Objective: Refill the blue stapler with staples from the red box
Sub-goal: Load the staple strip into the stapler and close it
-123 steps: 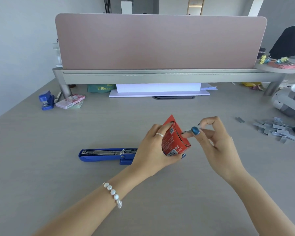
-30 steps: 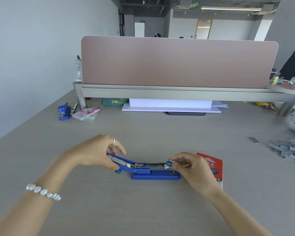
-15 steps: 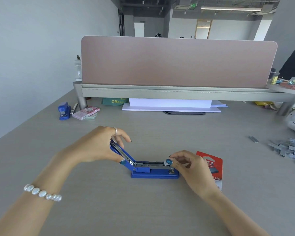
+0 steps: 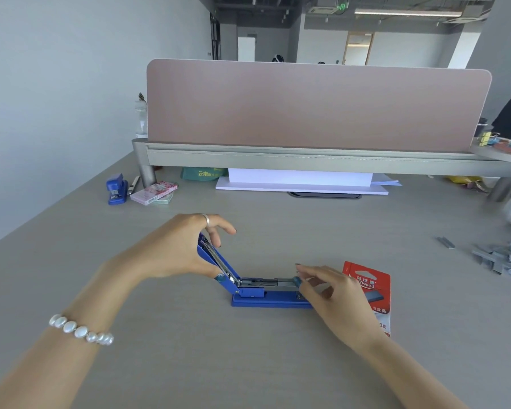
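The blue stapler [image 4: 266, 298] lies on the desk in front of me, its base flat and its lid swung up to the left at a steep angle. My left hand [image 4: 177, 249] grips the raised lid [image 4: 216, 262] between thumb and fingers. My right hand [image 4: 334, 293] rests at the stapler's right end, with thumb and fingertips on the metal staple channel [image 4: 273, 283], where a strip of staples lies. The red staple box [image 4: 372, 293] lies flat on the desk just right of that hand, partly hidden by it.
Several loose staple strips [image 4: 505, 259] lie scattered at the right. A small blue stapler [image 4: 116, 188] and a pink box [image 4: 154, 192] sit at the far left. A pink divider panel [image 4: 316, 104] on a grey shelf crosses the back, white paper [image 4: 301, 180] beneath it.
The red box, earlier held in my left hand, now lies on the desk. The stapler lid has been lifted steeper by my left hand, and my right hand stays at the channel's right end.
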Motion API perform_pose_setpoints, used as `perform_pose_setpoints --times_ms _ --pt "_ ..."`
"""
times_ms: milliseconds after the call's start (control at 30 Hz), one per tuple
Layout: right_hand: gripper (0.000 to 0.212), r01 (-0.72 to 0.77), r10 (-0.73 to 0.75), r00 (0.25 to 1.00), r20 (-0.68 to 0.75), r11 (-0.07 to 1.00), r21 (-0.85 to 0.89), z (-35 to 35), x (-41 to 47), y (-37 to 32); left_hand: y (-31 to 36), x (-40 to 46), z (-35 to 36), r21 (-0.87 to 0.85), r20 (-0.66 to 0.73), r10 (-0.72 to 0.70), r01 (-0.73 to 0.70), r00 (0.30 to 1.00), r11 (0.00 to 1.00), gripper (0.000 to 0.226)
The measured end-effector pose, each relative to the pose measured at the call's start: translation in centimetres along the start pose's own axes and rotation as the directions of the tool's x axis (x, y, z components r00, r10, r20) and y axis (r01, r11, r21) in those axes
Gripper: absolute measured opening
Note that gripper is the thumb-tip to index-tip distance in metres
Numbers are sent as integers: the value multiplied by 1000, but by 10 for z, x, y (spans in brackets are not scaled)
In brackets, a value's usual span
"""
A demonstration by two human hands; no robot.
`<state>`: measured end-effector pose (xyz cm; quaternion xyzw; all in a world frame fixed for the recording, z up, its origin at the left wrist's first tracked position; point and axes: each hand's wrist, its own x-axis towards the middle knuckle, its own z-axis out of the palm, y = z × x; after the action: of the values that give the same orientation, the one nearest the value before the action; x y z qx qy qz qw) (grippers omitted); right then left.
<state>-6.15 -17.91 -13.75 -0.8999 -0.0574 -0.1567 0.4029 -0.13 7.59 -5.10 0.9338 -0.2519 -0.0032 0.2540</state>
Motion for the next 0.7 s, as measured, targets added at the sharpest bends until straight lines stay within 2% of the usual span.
perform_pose_setpoints --times_ms 100,233,333,433,567,700 --pt "31 -51 54 998 -20 991 124 -2 0 1 2 0 0 -93 -29 6 -9 1000 996 66" --pt "38 -81 88 996 -27 978 193 -4 1 3 13 1 7 -321 -81 37 -61 996 945 68" --pt "41 -93 108 993 -42 958 270 -5 1 1 25 4 24 -371 -130 79 -122 988 921 64" --pt "41 -111 133 990 -46 941 320 -6 1 0 34 9 43 -367 -166 77 -134 983 920 52" --pt "38 -125 156 985 -70 936 329 -6 0 0 46 13 72 -265 -110 119 -144 987 953 30" --pt "34 -122 152 986 -69 939 321 -7 -1 -2 46 14 88 -208 -113 113 -135 987 969 30"
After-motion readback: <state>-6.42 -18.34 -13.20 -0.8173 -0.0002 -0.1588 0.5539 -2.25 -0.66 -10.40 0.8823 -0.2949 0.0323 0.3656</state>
